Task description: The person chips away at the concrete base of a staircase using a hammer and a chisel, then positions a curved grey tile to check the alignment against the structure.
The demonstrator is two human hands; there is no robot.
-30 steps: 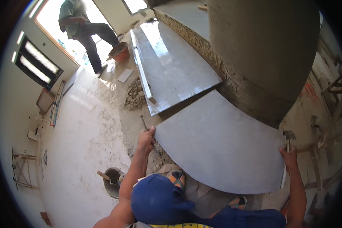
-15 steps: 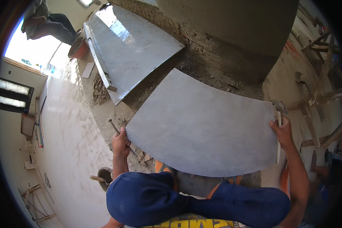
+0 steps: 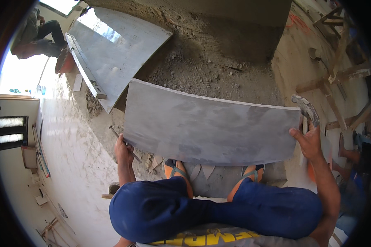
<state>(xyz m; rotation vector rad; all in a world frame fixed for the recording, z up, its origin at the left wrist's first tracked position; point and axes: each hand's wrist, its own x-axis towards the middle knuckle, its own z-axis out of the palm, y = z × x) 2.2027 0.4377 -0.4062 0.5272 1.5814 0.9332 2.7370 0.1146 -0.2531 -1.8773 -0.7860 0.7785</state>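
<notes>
In the head view, the left hand (image 3: 123,149) curls its fingers (image 3: 120,142) tightly around the lower left corner of a large grey curved-edged stone slab (image 3: 206,125), while the right hand (image 3: 308,142) clamps the slab's right edge, thumb on top. The slab hangs tilted above the person's sandalled feet, its far edge over rough grey mortar bed (image 3: 202,70), with open rubble between it and a second grey slab (image 3: 111,53) lying beyond. Both forearms rise from the blue-clad knees, spread wide.
</notes>
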